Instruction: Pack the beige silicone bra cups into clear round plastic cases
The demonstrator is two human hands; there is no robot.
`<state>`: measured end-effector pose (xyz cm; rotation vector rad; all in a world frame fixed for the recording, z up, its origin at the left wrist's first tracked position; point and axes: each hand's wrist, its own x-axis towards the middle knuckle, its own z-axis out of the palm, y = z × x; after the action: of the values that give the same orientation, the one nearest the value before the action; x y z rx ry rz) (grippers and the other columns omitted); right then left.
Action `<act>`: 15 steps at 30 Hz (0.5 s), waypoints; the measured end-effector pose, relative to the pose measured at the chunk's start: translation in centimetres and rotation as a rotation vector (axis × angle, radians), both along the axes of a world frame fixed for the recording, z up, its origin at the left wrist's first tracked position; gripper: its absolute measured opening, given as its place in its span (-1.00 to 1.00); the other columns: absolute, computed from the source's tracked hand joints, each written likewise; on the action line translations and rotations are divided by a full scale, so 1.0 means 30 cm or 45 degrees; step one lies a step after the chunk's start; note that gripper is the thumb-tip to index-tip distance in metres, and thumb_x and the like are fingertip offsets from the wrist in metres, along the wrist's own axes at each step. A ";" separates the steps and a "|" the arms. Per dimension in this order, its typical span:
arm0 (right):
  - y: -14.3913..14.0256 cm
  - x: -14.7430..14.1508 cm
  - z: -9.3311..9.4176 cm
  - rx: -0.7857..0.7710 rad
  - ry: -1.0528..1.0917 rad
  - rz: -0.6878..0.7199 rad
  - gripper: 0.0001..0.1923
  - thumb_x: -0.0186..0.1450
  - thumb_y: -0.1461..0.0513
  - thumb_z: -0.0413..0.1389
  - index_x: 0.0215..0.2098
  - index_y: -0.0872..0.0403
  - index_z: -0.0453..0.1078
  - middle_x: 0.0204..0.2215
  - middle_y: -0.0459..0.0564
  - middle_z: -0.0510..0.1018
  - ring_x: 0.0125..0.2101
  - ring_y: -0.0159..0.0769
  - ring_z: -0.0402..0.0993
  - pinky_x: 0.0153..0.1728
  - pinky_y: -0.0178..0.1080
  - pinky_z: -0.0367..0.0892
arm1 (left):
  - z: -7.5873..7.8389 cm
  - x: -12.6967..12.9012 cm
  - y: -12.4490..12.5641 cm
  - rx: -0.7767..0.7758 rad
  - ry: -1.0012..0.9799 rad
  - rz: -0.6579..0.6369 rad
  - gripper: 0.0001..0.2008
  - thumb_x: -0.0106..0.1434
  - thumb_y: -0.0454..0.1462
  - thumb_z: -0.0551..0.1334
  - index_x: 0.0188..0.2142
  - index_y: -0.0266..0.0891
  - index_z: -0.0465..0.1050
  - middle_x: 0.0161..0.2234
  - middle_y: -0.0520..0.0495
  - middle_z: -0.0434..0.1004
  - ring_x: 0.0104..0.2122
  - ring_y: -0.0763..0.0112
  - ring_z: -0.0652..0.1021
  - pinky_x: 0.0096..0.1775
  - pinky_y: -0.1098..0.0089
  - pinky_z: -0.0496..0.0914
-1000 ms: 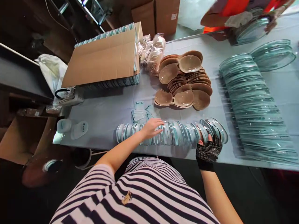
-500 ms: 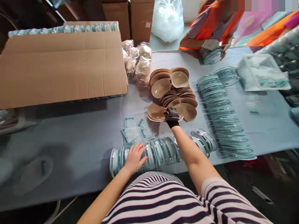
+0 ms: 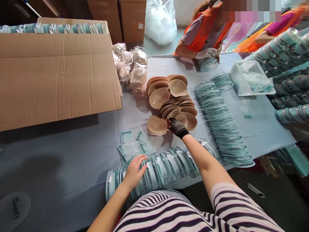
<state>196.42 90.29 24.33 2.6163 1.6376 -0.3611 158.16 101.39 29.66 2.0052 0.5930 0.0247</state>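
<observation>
My right hand, in a black mesh glove, pinches the inner edge of a tan stick-on bra at the near side of the pile. Behind it lie overlapping stacks of the same bra cups, some with shiny faces up. My left hand is bare and rests on a long row of clear, teal-edged plastic packages, fingers apart. Several small printed sachets lie flat between the row and the cups.
A large cardboard sheet covers a packed box at left. Wrapped cups sit beside it. At right are another package row, a white basket and piled packages. Across the table, a person in an orange vest handles packages.
The view has swung right, so the table's contents appear further left. My right hand stays at the near bra, and my left hand stays on the package row.
</observation>
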 end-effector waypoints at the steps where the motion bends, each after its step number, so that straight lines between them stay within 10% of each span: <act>1: -0.006 0.006 0.007 -0.009 -0.007 0.044 -0.53 0.34 0.22 0.04 0.19 0.21 0.34 0.18 0.28 0.39 0.18 -0.03 0.26 0.17 -0.05 0.20 | -0.004 -0.004 0.004 0.002 0.007 0.010 -0.69 0.35 -0.17 0.14 0.05 -0.07 0.46 0.12 -0.09 0.50 0.12 0.22 0.50 0.15 0.08 0.41; 15: 0.133 0.020 0.089 -0.379 0.026 -0.218 -0.72 0.28 0.20 0.13 -0.18 0.25 0.55 -0.18 0.38 0.61 -0.20 0.04 0.55 -0.14 0.02 0.37 | -0.037 0.030 -0.009 0.021 -0.018 0.034 -0.70 0.37 -0.19 0.11 0.03 -0.10 0.46 0.11 -0.10 0.50 0.12 0.23 0.49 0.16 0.08 0.40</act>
<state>197.03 94.30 26.99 2.5350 1.2528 -0.5896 159.06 101.12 28.54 2.0117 0.6128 0.0599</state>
